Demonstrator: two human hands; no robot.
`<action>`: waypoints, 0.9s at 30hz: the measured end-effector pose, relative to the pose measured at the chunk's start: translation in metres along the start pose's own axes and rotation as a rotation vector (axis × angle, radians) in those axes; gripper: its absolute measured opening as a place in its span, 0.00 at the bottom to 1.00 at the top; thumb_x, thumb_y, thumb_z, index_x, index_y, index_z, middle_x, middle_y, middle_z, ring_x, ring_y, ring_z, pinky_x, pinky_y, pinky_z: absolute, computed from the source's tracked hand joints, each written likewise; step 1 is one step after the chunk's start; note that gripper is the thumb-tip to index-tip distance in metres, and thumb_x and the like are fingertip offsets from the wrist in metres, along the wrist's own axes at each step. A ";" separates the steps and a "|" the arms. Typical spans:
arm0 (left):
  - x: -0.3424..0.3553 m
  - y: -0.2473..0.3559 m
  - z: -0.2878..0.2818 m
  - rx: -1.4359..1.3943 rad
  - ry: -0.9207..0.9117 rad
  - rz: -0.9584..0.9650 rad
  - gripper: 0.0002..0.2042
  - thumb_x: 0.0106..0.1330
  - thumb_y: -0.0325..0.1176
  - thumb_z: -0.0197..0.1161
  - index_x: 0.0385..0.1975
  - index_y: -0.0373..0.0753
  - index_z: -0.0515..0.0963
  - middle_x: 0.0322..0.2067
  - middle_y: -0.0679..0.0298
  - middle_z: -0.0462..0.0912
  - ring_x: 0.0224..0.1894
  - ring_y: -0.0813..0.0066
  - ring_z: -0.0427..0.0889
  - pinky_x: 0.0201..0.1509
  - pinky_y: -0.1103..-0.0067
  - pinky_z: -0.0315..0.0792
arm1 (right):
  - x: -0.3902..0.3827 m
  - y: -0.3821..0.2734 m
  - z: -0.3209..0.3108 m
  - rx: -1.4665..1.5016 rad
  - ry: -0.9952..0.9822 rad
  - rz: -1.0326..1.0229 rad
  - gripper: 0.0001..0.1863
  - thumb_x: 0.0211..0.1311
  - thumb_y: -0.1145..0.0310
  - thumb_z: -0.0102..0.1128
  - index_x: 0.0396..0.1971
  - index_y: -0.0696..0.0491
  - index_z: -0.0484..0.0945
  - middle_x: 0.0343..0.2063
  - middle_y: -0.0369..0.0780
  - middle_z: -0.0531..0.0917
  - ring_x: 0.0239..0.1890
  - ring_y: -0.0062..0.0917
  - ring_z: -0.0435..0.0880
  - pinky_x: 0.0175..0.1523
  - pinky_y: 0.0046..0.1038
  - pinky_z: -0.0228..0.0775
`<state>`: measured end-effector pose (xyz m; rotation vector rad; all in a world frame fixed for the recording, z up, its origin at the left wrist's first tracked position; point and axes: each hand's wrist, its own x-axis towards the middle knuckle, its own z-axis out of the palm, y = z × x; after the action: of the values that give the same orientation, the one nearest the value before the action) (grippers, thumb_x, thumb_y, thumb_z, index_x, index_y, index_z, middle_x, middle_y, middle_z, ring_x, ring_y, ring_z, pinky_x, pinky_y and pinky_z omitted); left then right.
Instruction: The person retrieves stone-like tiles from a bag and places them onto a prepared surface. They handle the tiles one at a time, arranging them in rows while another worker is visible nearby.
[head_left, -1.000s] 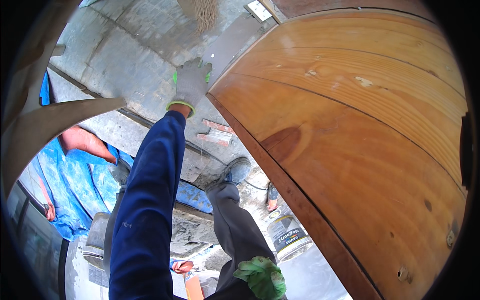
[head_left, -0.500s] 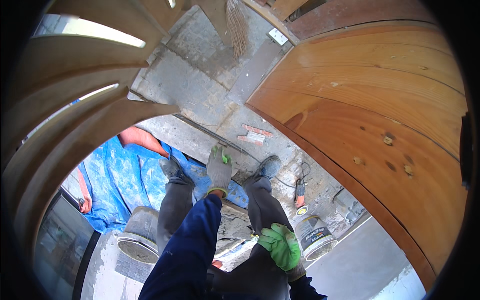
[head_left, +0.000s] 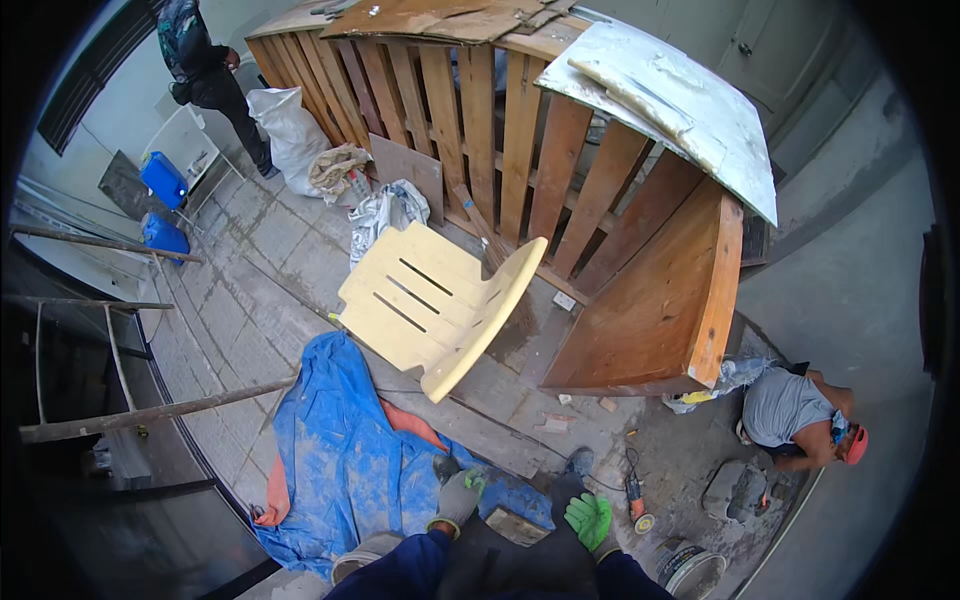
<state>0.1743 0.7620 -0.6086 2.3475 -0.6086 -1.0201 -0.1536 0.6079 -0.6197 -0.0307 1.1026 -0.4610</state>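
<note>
My left hand (head_left: pixel 458 500), in a grey knit glove with green fingertips, rests by my left knee. Its fingers are loosely apart, and nothing shows in them. Over my right thigh lies my right hand (head_left: pixel 590 520), its glove's green coated side showing. Those fingers are loosely bent, with no object visible in them. A crumpled, dusty blue tarp (head_left: pixel 345 450) spreads on the floor beside my left hand. Right of my right leg an orange angle grinder (head_left: pixel 635 497) lies with its cord. A pale yellow plastic chair (head_left: pixel 415 290) stands ahead.
A slatted wooden crate (head_left: pixel 480 130) stands beyond the chair. Buckets (head_left: pixel 690 572) sit near my legs, and a grey mortar-caked container (head_left: pixel 735 490) is at the right. One person (head_left: pixel 790 410) crouches by the right wall; another person (head_left: pixel 200 70) stands far left. Metal rails (head_left: pixel 160 410) jut in from the left.
The view has swung up and back, bringing in the whole chair, the crate and two people. My left hand has drawn back toward my knee; my right hand stays at my thigh.
</note>
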 end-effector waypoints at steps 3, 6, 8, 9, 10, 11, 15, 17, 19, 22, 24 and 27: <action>-0.021 -0.038 -0.061 -0.005 0.064 -0.146 0.17 0.68 0.46 0.61 0.47 0.43 0.84 0.43 0.51 0.87 0.49 0.46 0.84 0.52 0.61 0.77 | -0.043 -0.015 -0.015 0.162 -0.173 0.002 0.28 0.75 0.43 0.50 0.58 0.53 0.77 0.57 0.52 0.81 0.54 0.50 0.83 0.60 0.55 0.77; -0.035 -0.095 -0.103 0.229 0.010 -0.268 0.19 0.68 0.49 0.58 0.46 0.42 0.85 0.42 0.51 0.88 0.48 0.45 0.85 0.51 0.59 0.77 | -0.076 -0.032 -0.010 0.196 -0.183 -0.074 0.30 0.74 0.41 0.50 0.57 0.52 0.78 0.56 0.52 0.82 0.54 0.50 0.83 0.58 0.56 0.78; -0.033 -0.140 -0.126 0.571 -0.310 -0.194 0.22 0.68 0.51 0.54 0.48 0.41 0.84 0.44 0.50 0.87 0.49 0.46 0.85 0.51 0.58 0.77 | -0.103 -0.025 -0.006 0.100 -0.056 -0.220 0.31 0.73 0.40 0.51 0.59 0.52 0.77 0.56 0.51 0.82 0.54 0.49 0.84 0.58 0.54 0.78; -0.032 -0.161 -0.135 0.769 -0.520 -0.103 0.23 0.69 0.52 0.52 0.48 0.41 0.84 0.45 0.50 0.87 0.50 0.46 0.85 0.51 0.58 0.77 | -0.114 -0.022 -0.003 0.013 0.047 -0.313 0.32 0.73 0.39 0.52 0.60 0.52 0.76 0.56 0.50 0.82 0.54 0.48 0.83 0.58 0.53 0.78; -0.026 -0.178 -0.142 0.559 -0.617 -0.317 0.21 0.68 0.50 0.54 0.52 0.43 0.83 0.47 0.49 0.87 0.51 0.47 0.85 0.51 0.58 0.78 | -0.127 -0.016 -0.001 0.021 0.127 -0.349 0.34 0.71 0.38 0.53 0.61 0.52 0.75 0.57 0.49 0.82 0.54 0.47 0.83 0.58 0.51 0.78; -0.022 -0.192 -0.149 0.391 -0.714 -0.607 0.21 0.68 0.47 0.57 0.55 0.45 0.81 0.49 0.47 0.86 0.51 0.48 0.86 0.51 0.58 0.79 | -0.141 -0.007 0.003 0.039 0.210 -0.377 0.35 0.70 0.37 0.54 0.62 0.51 0.74 0.57 0.48 0.82 0.55 0.45 0.83 0.57 0.49 0.79; -0.004 -0.205 -0.181 0.949 -0.803 0.411 0.23 0.70 0.53 0.53 0.49 0.43 0.83 0.46 0.57 0.88 0.49 0.56 0.87 0.46 0.60 0.78 | -0.200 0.045 0.011 0.236 0.282 -0.435 0.24 0.70 0.41 0.58 0.48 0.48 0.79 0.44 0.43 0.86 0.40 0.37 0.87 0.44 0.42 0.82; 0.016 -0.184 -0.198 0.620 -0.697 0.245 0.18 0.69 0.49 0.54 0.47 0.44 0.82 0.43 0.60 0.87 0.43 0.60 0.85 0.41 0.63 0.76 | -0.227 0.087 0.012 0.297 0.315 -0.562 0.29 0.71 0.42 0.58 0.55 0.54 0.77 0.45 0.45 0.85 0.42 0.37 0.86 0.49 0.39 0.81; 0.036 -0.149 -0.203 0.077 -0.587 -0.073 0.14 0.68 0.45 0.56 0.44 0.44 0.81 0.40 0.62 0.86 0.38 0.64 0.84 0.37 0.67 0.75 | -0.249 0.109 0.006 0.361 0.338 -0.490 0.31 0.70 0.42 0.59 0.57 0.54 0.76 0.47 0.47 0.85 0.46 0.38 0.86 0.53 0.40 0.80; 0.050 -0.091 -0.211 -0.129 -0.514 -0.091 0.08 0.67 0.39 0.59 0.40 0.45 0.80 0.35 0.66 0.83 0.30 0.70 0.81 0.30 0.72 0.72 | -0.265 0.138 -0.001 0.437 0.449 -0.492 0.30 0.69 0.41 0.59 0.56 0.53 0.77 0.47 0.45 0.85 0.47 0.36 0.85 0.52 0.40 0.80; 0.052 -0.054 -0.212 -0.325 -0.414 -0.375 0.05 0.66 0.35 0.60 0.39 0.45 0.79 0.33 0.66 0.83 0.27 0.73 0.80 0.26 0.76 0.70 | -0.266 0.142 -0.008 0.484 0.538 -0.441 0.30 0.69 0.41 0.60 0.54 0.52 0.78 0.46 0.43 0.86 0.46 0.35 0.85 0.50 0.40 0.80; 0.045 -0.018 -0.213 -0.321 -0.364 -0.301 0.03 0.66 0.33 0.60 0.37 0.45 0.78 0.31 0.68 0.82 0.25 0.76 0.78 0.24 0.79 0.67 | -0.259 0.132 -0.021 0.512 0.534 -0.451 0.26 0.70 0.42 0.59 0.51 0.51 0.79 0.44 0.42 0.86 0.44 0.34 0.86 0.49 0.39 0.81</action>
<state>0.3680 0.8070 -0.5178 2.0192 -0.1939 -1.5734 -0.2214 0.8286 -0.4421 0.3160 1.4728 -1.1970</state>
